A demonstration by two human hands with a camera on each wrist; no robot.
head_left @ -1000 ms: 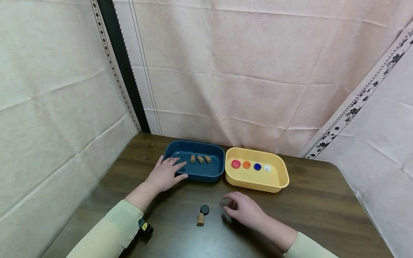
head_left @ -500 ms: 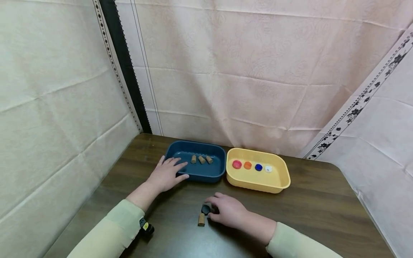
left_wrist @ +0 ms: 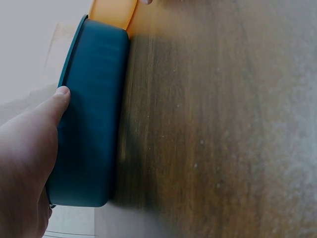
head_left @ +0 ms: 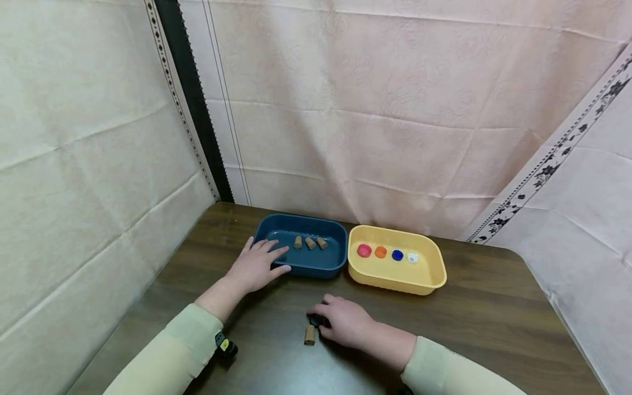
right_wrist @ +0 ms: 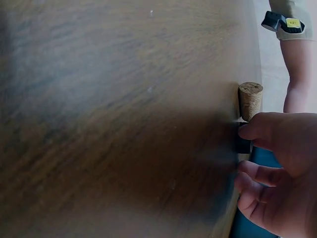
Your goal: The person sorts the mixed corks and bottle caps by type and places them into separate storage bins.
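My right hand [head_left: 345,321] pinches a black bottle cap [head_left: 314,318] between thumb and fingers, low over the table. The cap [right_wrist: 243,139] shows only partly behind the thumb in the right wrist view. Beside it a cork [head_left: 309,335] lies on the tabletop. My left hand [head_left: 255,267] rests on the near left rim of a dark blue tray [head_left: 316,270], fingers spread over its inside. Its thumb [left_wrist: 60,96] touches the rim in the left wrist view. Several corks [head_left: 310,243] lie in a row in that tray.
A yellow tray [head_left: 395,282] stands against the blue one's right side. Inside it lie a red cap [head_left: 364,250], an orange cap [head_left: 381,252], a blue cap [head_left: 397,255] and a white cap [head_left: 412,257]. Cloth walls [head_left: 385,109] enclose the wooden table [head_left: 484,307].
My right hand has moved left to the black cap and pinched it; the cap now looks tilted. The left hand has stayed on the blue tray.
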